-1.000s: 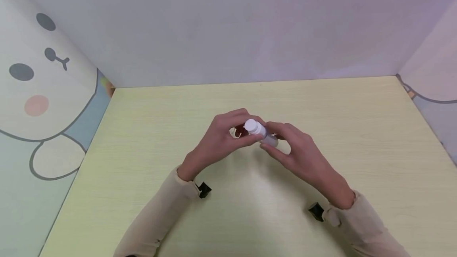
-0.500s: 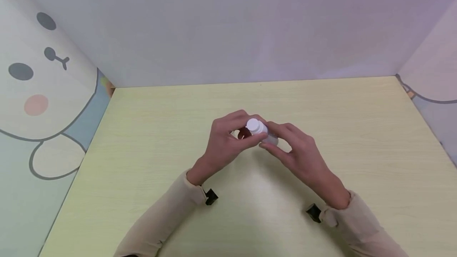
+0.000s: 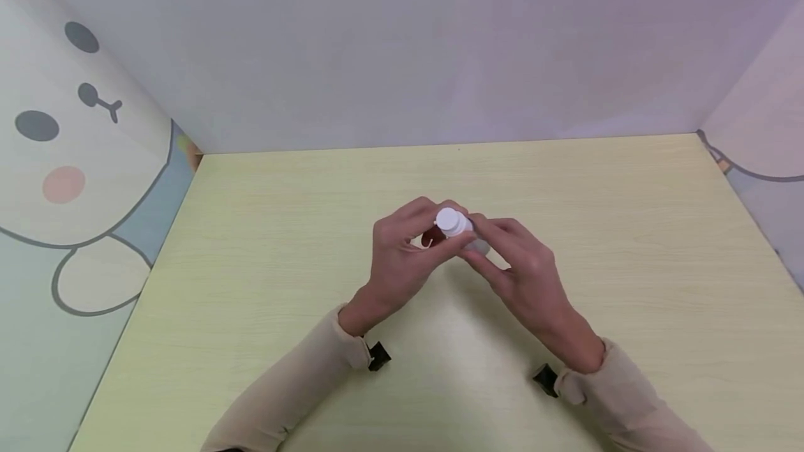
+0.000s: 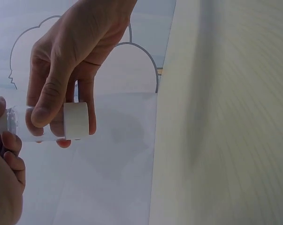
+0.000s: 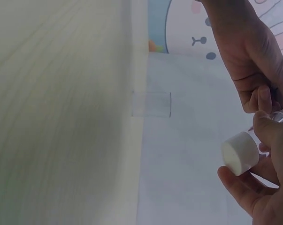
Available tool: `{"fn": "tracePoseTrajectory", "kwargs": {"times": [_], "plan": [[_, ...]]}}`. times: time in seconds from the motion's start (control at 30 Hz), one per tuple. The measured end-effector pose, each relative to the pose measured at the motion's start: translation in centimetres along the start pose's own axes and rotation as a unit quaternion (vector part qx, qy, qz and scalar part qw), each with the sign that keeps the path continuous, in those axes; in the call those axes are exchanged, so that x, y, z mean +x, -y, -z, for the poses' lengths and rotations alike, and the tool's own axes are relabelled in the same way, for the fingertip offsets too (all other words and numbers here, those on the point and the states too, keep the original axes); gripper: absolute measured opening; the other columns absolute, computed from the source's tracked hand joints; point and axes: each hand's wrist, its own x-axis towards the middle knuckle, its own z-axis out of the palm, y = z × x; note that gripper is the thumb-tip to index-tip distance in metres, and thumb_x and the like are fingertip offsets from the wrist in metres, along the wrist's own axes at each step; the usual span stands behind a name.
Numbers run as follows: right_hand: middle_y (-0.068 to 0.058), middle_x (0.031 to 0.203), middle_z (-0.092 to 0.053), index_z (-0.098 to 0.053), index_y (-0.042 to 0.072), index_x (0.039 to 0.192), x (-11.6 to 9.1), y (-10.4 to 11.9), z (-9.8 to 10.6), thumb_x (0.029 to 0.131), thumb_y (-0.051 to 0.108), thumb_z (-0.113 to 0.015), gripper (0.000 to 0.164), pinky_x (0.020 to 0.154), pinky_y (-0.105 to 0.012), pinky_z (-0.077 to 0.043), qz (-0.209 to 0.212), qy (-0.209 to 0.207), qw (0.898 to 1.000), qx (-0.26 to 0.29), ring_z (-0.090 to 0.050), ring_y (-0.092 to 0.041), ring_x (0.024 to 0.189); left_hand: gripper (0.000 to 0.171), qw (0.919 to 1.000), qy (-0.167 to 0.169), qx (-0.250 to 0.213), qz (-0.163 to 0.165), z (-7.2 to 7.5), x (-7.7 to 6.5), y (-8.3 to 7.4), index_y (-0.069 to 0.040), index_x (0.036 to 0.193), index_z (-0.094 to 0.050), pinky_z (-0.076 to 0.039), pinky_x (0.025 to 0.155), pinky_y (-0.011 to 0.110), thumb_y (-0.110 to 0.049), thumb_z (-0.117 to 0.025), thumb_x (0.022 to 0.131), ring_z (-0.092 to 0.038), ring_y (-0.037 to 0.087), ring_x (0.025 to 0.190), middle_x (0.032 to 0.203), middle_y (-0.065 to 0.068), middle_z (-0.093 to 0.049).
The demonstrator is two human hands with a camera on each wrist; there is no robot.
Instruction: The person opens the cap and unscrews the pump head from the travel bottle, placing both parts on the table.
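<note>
Between my two hands, above the table, is a small clear bottle [image 3: 449, 220] with a white top and a white lower end. My left hand [image 3: 398, 257] grips it near the white top with thumb and fingers. Lower down, my right hand [image 3: 529, 272] pinches the body between thumb and fingers. In the left wrist view the see-through body and white end of the bottle [image 4: 76, 121] show in the right hand's grasp. The right wrist view has the bottle's white end [image 5: 240, 153] tilted; fingers cover much of the rest.
A pale wood-grain table [image 3: 283, 215] lies under both hands. Behind it rises a plain light wall [image 3: 440, 47]; a cartoon-printed panel [image 3: 63, 131] stands at the left. Small black blocks [image 3: 380, 356] sit at the wrists. A clear rectangular patch [image 5: 151, 104] spans the table's edge.
The bottle's white top has shifted slightly right. My left hand and forearm have swung a little right, and my right forearm slightly left. Both hands still hold the bottle.
</note>
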Motion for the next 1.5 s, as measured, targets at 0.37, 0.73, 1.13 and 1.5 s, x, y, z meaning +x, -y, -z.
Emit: {"fn": "tracePoseTrajectory", "kwargs": {"times": [0.37, 0.73, 1.13, 1.5], "plan": [[-0.009, 0.106, -0.08, -0.074, 0.006, 0.127, -0.5, 1.0, -1.5, 0.103, 0.038, -0.065, 0.041, 0.078, -0.04, -0.063, 0.019, -0.061, 0.997, -0.042, -0.072, -0.026, 0.099, 0.019, 0.9982, -0.055, 0.019, -0.017, -0.8, -0.7, 0.1, -0.002, 0.097, -0.08, -0.041, 0.054, 0.023, 0.0, -0.088, 0.079, -0.047, 0.01, 0.062, 0.077, 0.005, -0.066], [-0.01, 0.105, -0.077, -0.072, 0.002, 0.123, -0.3, 0.6, -1.1, 0.102, 0.042, -0.065, 0.045, 0.091, -0.021, -0.058, 0.007, -0.039, 0.999, -0.024, -0.072, -0.023, 0.094, 0.029, 0.9996, 0.004, 0.029, -0.001, 0.0, -0.2, -0.1, -0.006, 0.105, -0.078, -0.042, 0.06, 0.024, -0.006, -0.09, 0.079, -0.049, 0.008, 0.069, 0.078, -0.001, -0.062], [-0.009, 0.117, -0.071, -0.065, 0.0, 0.124, 0.3, -0.5, 0.5, 0.083, 0.0, -0.086, 0.046, 0.096, -0.02, -0.056, -0.019, 0.055, 0.997, 0.041, -0.068, -0.019, 0.105, 0.039, 0.9885, 0.139, 0.056, -0.019, 1.3, 0.7, -0.4, -0.009, 0.129, -0.07, -0.047, 0.087, 0.03, -0.011, -0.081, 0.091, -0.056, 0.013, 0.103, 0.112, 0.004, -0.06], [-0.003, 0.111, -0.07, -0.064, 0.003, 0.122, 0.6, -0.7, 0.8, 0.077, 0.001, -0.091, 0.052, 0.091, -0.025, -0.058, -0.015, 0.09, 0.994, 0.055, -0.07, -0.017, 0.104, 0.046, 0.9709, 0.239, 0.022, -0.003, 2.6, 1.2, -0.9, -0.008, 0.143, -0.059, -0.048, 0.103, 0.032, -0.01, -0.069, 0.099, -0.055, 0.016, 0.12, 0.136, 0.003, -0.064]]}}
